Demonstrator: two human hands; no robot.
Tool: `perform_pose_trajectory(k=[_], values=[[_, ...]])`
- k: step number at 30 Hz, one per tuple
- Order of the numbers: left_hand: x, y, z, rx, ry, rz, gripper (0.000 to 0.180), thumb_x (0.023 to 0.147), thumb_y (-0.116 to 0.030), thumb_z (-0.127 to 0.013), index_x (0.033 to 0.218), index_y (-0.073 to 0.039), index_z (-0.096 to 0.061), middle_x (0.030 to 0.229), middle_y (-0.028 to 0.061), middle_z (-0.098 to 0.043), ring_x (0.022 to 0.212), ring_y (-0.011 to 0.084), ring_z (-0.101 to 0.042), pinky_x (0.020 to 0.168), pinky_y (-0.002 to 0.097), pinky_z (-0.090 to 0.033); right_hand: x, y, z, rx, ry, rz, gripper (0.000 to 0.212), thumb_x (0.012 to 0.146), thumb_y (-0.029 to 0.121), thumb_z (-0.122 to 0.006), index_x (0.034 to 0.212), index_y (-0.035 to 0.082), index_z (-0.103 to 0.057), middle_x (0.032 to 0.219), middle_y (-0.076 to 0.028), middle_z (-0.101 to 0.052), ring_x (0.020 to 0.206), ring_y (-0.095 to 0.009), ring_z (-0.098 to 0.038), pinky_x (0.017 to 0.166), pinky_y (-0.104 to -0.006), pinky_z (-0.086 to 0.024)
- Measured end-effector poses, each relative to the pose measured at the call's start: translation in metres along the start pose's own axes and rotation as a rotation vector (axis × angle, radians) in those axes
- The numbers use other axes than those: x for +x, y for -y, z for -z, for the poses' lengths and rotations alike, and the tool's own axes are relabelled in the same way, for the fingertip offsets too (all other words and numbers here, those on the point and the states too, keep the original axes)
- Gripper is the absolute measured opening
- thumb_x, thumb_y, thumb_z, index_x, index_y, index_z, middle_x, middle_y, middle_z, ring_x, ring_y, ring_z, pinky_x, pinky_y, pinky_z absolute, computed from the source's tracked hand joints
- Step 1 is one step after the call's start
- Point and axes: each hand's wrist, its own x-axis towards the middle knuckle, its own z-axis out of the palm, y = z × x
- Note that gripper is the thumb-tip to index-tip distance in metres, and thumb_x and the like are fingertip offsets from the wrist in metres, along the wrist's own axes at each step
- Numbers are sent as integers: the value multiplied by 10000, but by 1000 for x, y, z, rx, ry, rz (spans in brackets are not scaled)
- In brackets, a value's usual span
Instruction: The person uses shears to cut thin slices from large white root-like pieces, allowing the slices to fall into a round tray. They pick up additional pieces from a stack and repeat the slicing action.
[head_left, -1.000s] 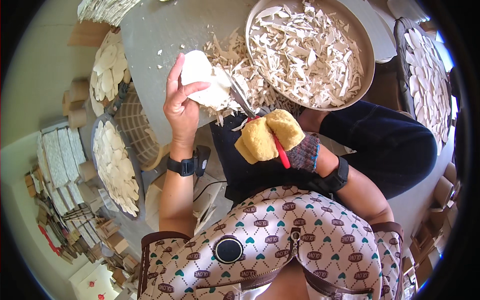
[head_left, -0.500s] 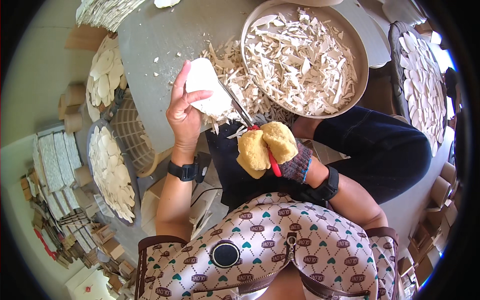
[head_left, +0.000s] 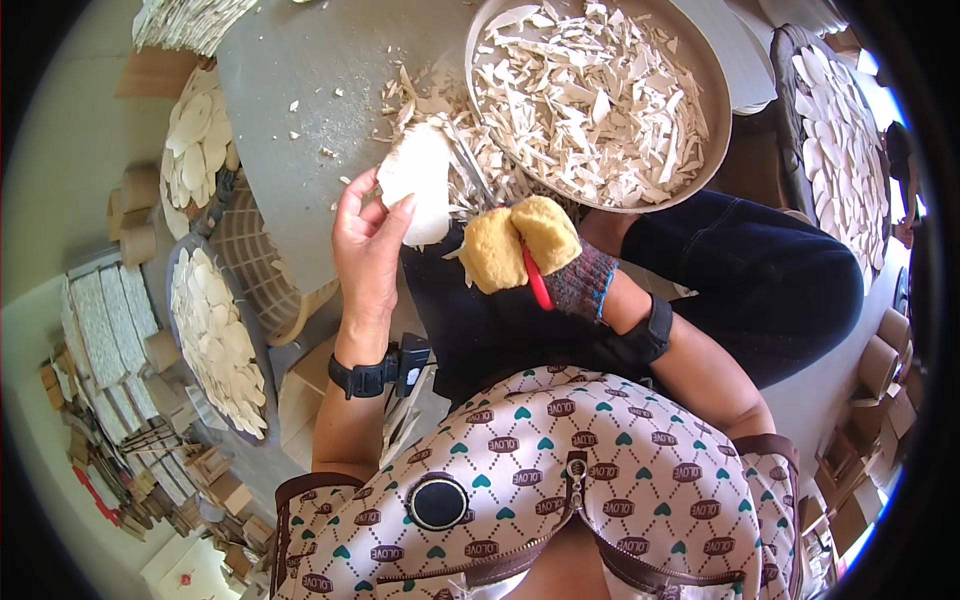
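In my left hand [head_left: 366, 235] is a thin, flat white slice [head_left: 420, 182], pinched at its lower left edge between thumb and fingers. My right hand [head_left: 584, 272], wearing a dark knitted glove, grips scissors [head_left: 471, 168] with red handles. Two lumps of yellow foam [head_left: 493, 250] pad the handles and hide most of my fingers. The metal blades point up and left, close along the slice's upper right edge; whether they touch it I cannot tell. Whitish offcuts [head_left: 452, 100] lie on the table just behind the slice.
A large round pan [head_left: 722, 120] of whitish scraps rests at the table's [head_left: 290, 60] right. Round trays of pale slices [head_left: 215, 340] stand at left, beside a woven basket [head_left: 255, 255]; another tray [head_left: 838, 150] is far right. My bent leg [head_left: 750, 275] lies below the pan.
The slice has turned more upright, and my left fingers have shifted from around its left side to a pinch at the lower edge. The scissors have moved slightly up and left.
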Motion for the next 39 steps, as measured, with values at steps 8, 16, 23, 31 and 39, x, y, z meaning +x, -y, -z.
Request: perform_pose_trajectory(k=[8, 16, 23, 31, 39], values=[[-7, 6, 1, 2, 18, 95, 460, 814, -14, -592, 1231, 32, -403, 988, 116, -622, 888, 120, -586, 777, 234, -465, 8, 23, 7, -521, -37, 429, 213, 676, 5, -582, 884, 23, -539, 828, -160, -585, 791, -362, -555, 695, -413, -454], [-6, 17, -19, -152, -193, -96, 431, 835, -7, -531, 1241, 49, -398, 1015, 168, -589, 812, 248, -634, 632, 305, -549, 4, 30, 6, -175, 47, 71, 265, 687, 91, -594, 932, 2, -544, 900, -181, -584, 867, -366, -554, 768, -402, -460], [11, 9, 0, -78, -58, 65, 447, 837, -9, -524, 1257, 50, -382, 1034, 191, -581, 773, 269, -645, 639, 288, -549, -5, 32, 5, -32, 67, -134, 293, 654, 164, -654, 907, 38, -579, 858, -146, -607, 830, -332, -580, 738, -375, -477], [12, -3, 8, -25, 19, 49, 382, 836, -18, -537, 1193, 47, -417, 1018, 181, -582, 787, 262, -641, 655, 289, -548, -2, 22, 9, -152, 57, 107, 195, 703, 80, -607, 882, 20, -556, 867, -166, -611, 821, -348, -577, 725, -392, -467], [9, 12, -3, -105, -135, -27, 426, 834, -15, -539, 1221, -2, -362, 1063, 152, -548, 852, 227, -611, 671, 304, -552, 0, 28, 7, -52, 156, -42, 334, 667, 134, -651, 963, 18, -547, 942, -174, -593, 891, -347, -563, 770, -388, -466]])
